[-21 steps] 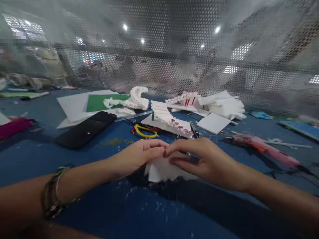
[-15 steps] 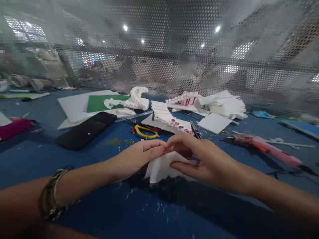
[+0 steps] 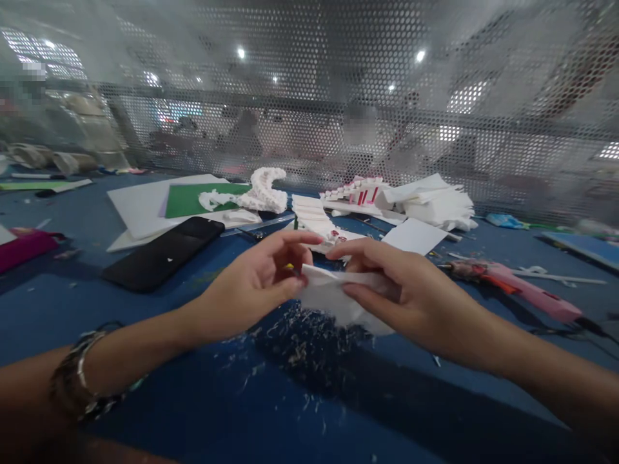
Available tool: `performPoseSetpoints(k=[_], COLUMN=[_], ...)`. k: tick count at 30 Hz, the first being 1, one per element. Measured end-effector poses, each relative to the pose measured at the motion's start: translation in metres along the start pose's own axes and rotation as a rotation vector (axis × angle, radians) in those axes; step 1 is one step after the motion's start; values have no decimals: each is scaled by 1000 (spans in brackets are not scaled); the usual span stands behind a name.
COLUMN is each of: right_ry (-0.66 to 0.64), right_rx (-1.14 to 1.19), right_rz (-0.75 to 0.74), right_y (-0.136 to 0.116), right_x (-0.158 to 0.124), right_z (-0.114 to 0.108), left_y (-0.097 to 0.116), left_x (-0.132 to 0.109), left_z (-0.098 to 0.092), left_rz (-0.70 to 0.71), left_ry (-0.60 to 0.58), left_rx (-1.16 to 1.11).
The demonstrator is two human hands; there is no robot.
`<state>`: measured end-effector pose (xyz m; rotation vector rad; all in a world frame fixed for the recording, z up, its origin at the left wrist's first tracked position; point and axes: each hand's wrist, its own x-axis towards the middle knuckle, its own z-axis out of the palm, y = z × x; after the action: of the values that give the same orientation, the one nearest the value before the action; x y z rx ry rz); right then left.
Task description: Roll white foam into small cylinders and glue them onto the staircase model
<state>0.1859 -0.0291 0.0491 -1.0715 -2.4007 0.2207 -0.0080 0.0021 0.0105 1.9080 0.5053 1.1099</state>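
Note:
Both hands hold one white foam piece [image 3: 333,298] a little above the blue table [image 3: 193,399]. My left hand [image 3: 256,287] pinches its left end between thumb and fingers. My right hand [image 3: 396,296] grips its right side, fingers along the top edge and thumb underneath. White foam crumbs [image 3: 300,338] lie scattered on the table right below the piece. A bracelet [image 3: 77,380] is on my left wrist.
A black phone [image 3: 164,251] lies at the left. Behind the hands stand white foam models [image 3: 314,219], a green sheet [image 3: 191,198] on white boards, and a stack of foam sheets [image 3: 435,203]. A pink glue gun [image 3: 522,287] lies at the right. A perforated screen [image 3: 309,96] closes the far side.
Both hands lifted the foam piece off the table, where it had been pressed flat. Crumbs under it now show. The yellow-handled tool behind is now hidden by my left hand.

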Motion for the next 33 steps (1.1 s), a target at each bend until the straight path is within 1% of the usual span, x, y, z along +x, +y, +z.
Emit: performPoseSetpoints(k=[2, 3, 4, 5, 6, 7, 8, 9, 10, 12, 14, 16, 19, 21, 22, 24, 26, 29, 31, 33], right_ry=[143, 210, 252, 271, 264, 236, 206, 163, 118, 39, -13, -67, -164, -187, -176, -147, -166, -190, -164, -138], right_rx=[-143, -228, -324, -422, -511, -587, -641, -674, -696, -723, -708, -620, -371, -264, -263, -308, -338, -306, -290, -269], right_rz=[-110, -194, -299, -417, -542, -659, -742, -791, -810, -795, -721, -595, -338, -238, -241, -325, -369, -316, -274, -218], right_y=[0, 0, -1, -1, -1, -1, 0, 1, 3, 8, 13, 15, 11, 6, 5, 2, 1, -1, -3, -4], right_x=[-1, -1, -2, -3, -5, -6, -8, -10, -12, -19, -26, -32, -40, -43, -44, -47, -49, -54, -56, -57], right_z=[0, 0, 0, 0, 1, 3, 6, 9, 12, 18, 22, 25, 29, 34, 37, 41, 44, 45, 47, 49], left_y=[3, 5, 6, 6, 5, 4, 1, -1, -5, -11, -14, -15, -12, -10, -8, -7, -6, -6, -7, -8], left_x=[-1, -2, -2, -3, -3, -4, -4, -4, -5, -6, -8, -11, -16, -19, -20, -22, -23, -23, -22, -21], left_z=[-6, -9, -12, -14, -15, -16, -16, -15, -14, -9, -4, 0, 4, 7, 9, 12, 14, 16, 16, 17], left_rz=[281, 427, 554, 638, 665, 633, 566, 496, 434, 399, 425, 458, 500, 523, 523, 516, 505, 445, 365, 278], left_ry=[43, 57, 57, 41, 11, -40, -110, -197, -287, -436, -507, -533, -548, -547, -549, -549, -548, -621, -671, -666], left_rx=[277, 432, 583, 717, 824, 897, 934, 942, 942, 945, 942, 916, 891, 908, 917, 922, 909, 842, 764, 692])
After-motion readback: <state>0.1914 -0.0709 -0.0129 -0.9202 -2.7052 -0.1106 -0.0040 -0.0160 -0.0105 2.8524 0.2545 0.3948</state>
